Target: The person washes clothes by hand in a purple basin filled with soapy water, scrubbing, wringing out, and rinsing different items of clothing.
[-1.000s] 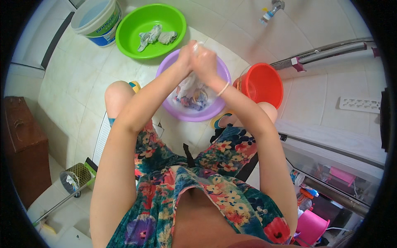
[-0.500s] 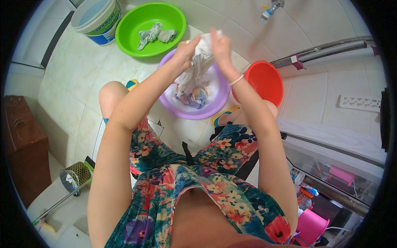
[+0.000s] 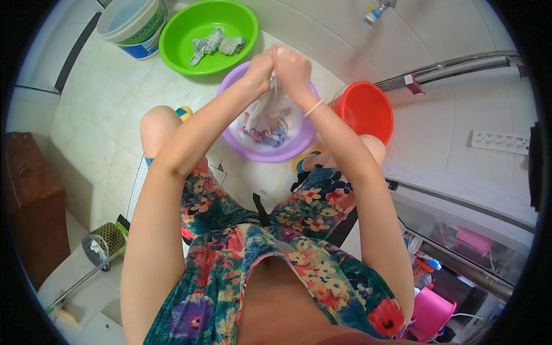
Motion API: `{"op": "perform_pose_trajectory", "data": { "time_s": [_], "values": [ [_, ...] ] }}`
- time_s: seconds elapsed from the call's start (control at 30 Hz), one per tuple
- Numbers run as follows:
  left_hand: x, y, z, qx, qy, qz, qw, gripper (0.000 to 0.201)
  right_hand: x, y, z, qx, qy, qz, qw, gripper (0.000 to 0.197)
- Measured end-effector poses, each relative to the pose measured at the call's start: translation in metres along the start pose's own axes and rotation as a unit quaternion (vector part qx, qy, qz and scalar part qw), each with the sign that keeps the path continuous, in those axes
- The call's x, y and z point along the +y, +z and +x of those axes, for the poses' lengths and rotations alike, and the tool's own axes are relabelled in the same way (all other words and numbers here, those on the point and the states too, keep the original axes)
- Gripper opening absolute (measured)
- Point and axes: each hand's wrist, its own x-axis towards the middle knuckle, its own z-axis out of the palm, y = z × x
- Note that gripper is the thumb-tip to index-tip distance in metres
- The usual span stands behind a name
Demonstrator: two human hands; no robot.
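The bare left hand (image 3: 260, 71) and bare right hand (image 3: 292, 71) hide the gripped upper end of the white cloth (image 3: 267, 105). Both forearms (image 3: 210, 127) cover stretches of the round purple plastic basin (image 3: 267, 156), and the coloured fabrics (image 3: 271, 137) inside are too jumbled to tell apart. The upper edge cuts off the white plastic bucket (image 3: 144, 39). Scraps (image 3: 96, 250) in the yellowish mesh bin (image 3: 110, 236) are too small to identify.

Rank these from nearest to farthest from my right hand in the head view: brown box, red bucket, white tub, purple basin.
Measured from the right hand:
1. Purple basin: beneath the hands and the hanging pale cloth.
2. Red bucket: to the right.
3. White tub: far left, at the top.
4. Brown box: at the left edge.
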Motion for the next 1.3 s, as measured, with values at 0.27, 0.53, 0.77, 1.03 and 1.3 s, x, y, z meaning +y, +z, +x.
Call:
{"op": "perform_pose_trajectory", "data": {
  "time_s": [0.27,0.53,0.77,1.03,1.3],
  "values": [
    [0.044,-0.025,0.008,-0.166,0.056,0.318,0.932,0.047,0.039,-0.054,0.048,0.020,0.357,0.492,0.794,0.040],
    [0.074,-0.035,0.003,-0.199,0.052,0.379,0.902,0.042,0.046,-0.111,0.076,-0.189,0.378,0.495,0.760,0.044],
    [0.031,-0.043,0.039,-0.158,-0.027,0.250,0.955,0.040,0.100,-0.076,0.048,-0.465,0.327,0.441,0.694,0.047],
    [-0.099,-0.131,0.109,-0.013,-0.111,0.284,0.952,0.044,0.205,0.103,-0.071,-0.405,0.405,0.417,0.706,0.049],
    [-0.207,-0.206,0.164,0.192,0.093,0.522,0.826,0.030,0.172,0.231,-0.149,-0.172,0.341,0.097,0.919,0.040]
  ]
}}
